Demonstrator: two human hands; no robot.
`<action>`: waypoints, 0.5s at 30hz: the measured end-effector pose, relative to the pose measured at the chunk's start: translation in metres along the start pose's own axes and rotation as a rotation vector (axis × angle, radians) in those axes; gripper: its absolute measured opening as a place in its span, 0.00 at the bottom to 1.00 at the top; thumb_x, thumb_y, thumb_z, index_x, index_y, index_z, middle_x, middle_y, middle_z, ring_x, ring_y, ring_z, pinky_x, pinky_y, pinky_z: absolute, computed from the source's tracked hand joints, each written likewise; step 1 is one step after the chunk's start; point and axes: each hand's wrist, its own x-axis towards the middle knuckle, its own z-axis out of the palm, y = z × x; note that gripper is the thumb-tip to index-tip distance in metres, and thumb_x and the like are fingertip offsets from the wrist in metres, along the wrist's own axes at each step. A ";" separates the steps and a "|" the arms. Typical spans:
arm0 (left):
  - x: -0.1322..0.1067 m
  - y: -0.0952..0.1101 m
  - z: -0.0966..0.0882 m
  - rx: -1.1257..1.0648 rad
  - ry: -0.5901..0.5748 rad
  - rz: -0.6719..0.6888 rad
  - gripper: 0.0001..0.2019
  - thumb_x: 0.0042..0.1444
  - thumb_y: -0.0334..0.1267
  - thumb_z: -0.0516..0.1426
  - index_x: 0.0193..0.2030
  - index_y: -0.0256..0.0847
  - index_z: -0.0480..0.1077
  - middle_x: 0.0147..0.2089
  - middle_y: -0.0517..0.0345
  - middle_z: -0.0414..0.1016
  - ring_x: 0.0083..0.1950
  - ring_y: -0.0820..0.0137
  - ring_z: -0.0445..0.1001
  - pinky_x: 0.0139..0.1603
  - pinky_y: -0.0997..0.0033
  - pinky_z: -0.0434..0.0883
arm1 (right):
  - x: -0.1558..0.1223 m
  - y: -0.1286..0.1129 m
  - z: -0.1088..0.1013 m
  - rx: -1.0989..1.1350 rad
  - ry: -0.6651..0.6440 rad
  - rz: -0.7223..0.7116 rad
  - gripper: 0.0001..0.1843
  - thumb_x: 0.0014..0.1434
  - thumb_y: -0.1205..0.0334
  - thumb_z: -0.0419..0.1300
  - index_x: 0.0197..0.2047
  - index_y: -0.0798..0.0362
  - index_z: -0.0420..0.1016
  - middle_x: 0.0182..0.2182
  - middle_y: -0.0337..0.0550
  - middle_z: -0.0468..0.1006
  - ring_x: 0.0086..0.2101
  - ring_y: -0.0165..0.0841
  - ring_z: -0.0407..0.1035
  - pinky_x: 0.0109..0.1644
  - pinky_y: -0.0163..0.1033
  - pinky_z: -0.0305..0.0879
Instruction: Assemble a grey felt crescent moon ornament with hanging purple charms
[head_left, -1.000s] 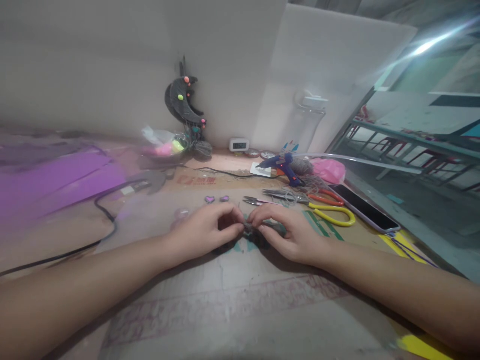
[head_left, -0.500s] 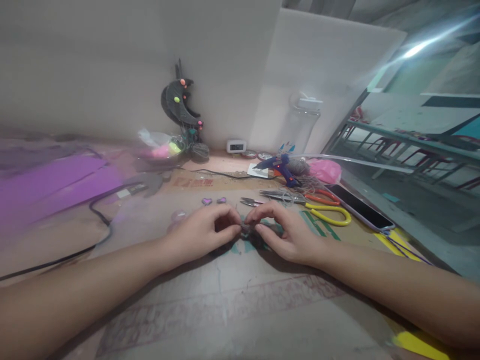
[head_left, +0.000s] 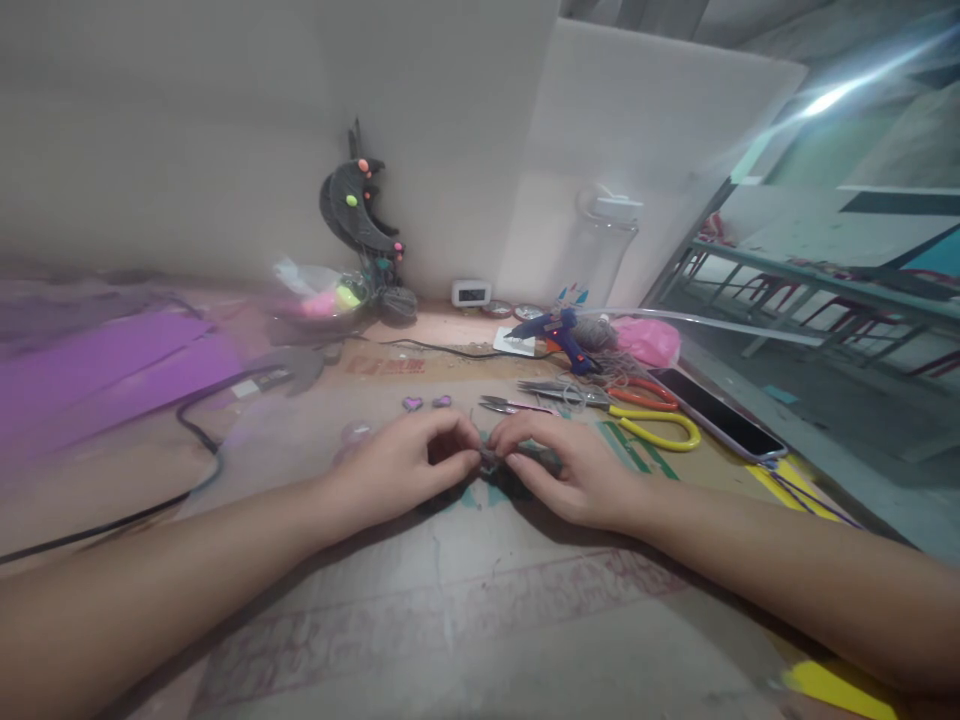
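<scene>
My left hand (head_left: 409, 465) and my right hand (head_left: 570, 465) meet fingertip to fingertip over a small dark grey craft piece (head_left: 491, 462) that lies on the cardboard work surface (head_left: 465, 600). Both hands pinch it, thumbs and forefingers pressed together on it. The piece is mostly hidden under the fingers, and I cannot make out its shape. Two small purple hearts (head_left: 426, 403) lie just beyond my left hand.
Yellow-handled scissors (head_left: 645, 420), orange-handled pliers (head_left: 637, 395), small snips (head_left: 502, 404), a blue glue gun (head_left: 559, 330) and a phone (head_left: 716, 412) lie at the right. A black cable (head_left: 202, 440) crosses the left. A dark crescent ornament (head_left: 356, 210) stands against the wall, by purple sheets (head_left: 97, 370).
Both hands stay pinched on the small dark piece; the fingers have shifted only slightly. The camera has drifted a little.
</scene>
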 end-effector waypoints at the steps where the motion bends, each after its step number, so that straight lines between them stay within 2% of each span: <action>1: 0.000 0.000 0.000 0.001 0.003 0.001 0.05 0.59 0.38 0.55 0.38 0.42 0.72 0.34 0.61 0.78 0.34 0.70 0.75 0.34 0.73 0.70 | 0.000 0.000 0.000 -0.006 0.007 0.003 0.07 0.61 0.71 0.53 0.40 0.52 0.69 0.36 0.46 0.78 0.37 0.34 0.73 0.43 0.40 0.71; 5: 0.000 0.001 -0.001 0.003 0.005 0.011 0.05 0.59 0.36 0.56 0.37 0.42 0.72 0.34 0.61 0.78 0.35 0.70 0.75 0.35 0.72 0.70 | -0.001 -0.002 0.000 -0.032 0.058 0.040 0.08 0.60 0.71 0.54 0.42 0.51 0.68 0.36 0.44 0.78 0.37 0.33 0.73 0.42 0.39 0.72; 15: 0.000 -0.004 0.000 0.004 0.006 0.007 0.05 0.60 0.37 0.55 0.38 0.43 0.73 0.35 0.60 0.79 0.35 0.70 0.75 0.36 0.72 0.70 | -0.002 0.001 0.003 0.001 0.066 0.077 0.11 0.61 0.71 0.54 0.47 0.52 0.66 0.37 0.44 0.77 0.36 0.32 0.73 0.40 0.38 0.72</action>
